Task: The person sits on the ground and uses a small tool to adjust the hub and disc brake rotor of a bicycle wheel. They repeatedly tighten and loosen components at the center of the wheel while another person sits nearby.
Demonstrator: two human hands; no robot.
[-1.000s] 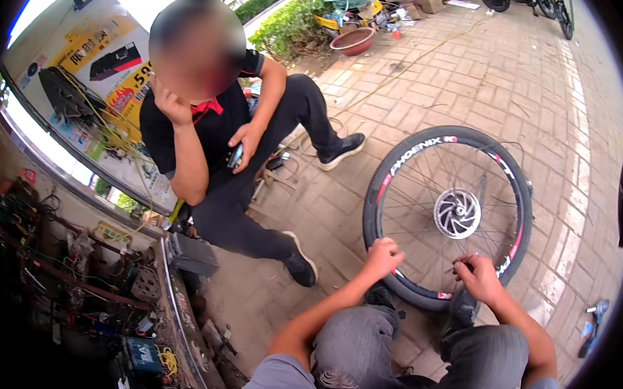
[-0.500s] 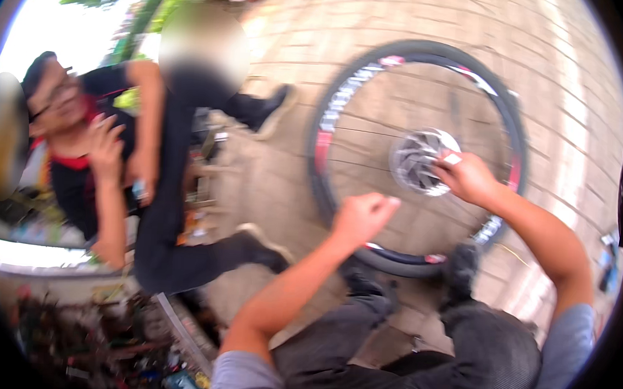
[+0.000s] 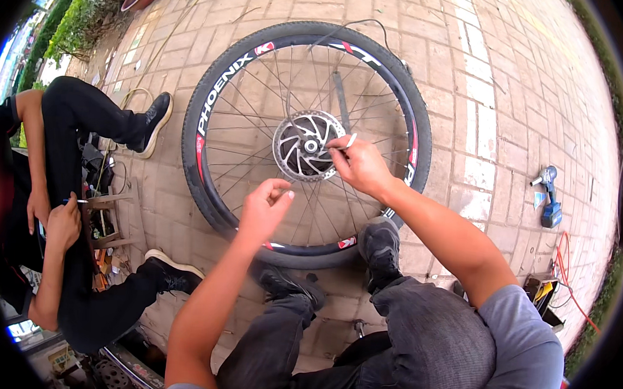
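A bicycle wheel [image 3: 419,123] with a black tyre and spokes lies flat on the paving before me. At its hub sits a silver disc brake rotor [image 3: 289,166]. My right hand [image 3: 361,165] reaches over the rotor's right side, thumb and forefinger pinched close to the hub. A short white stick that looks like a cigarette [image 3: 352,139] sits between its fingers; anything smaller at the fingertips is hidden. My left hand [image 3: 265,210] hovers over the wheel's near left part, slightly blurred, fingers loosely bent, thumb apart, nothing visible in it.
My shoes [image 3: 380,251] stand at the wheel's near edge. A person in black [image 3: 76,252] sits at the left, holding a thin white stick. A dark flat strip [image 3: 340,101] lies beneath the spokes. A blue cordless power tool [image 3: 550,198] and a red hose [image 3: 560,260] lie at the right.
The view has swung right, so the wheel and seated person appear farther left. My left hand has loosened from a closed fist. My right hand stays by the rotor.
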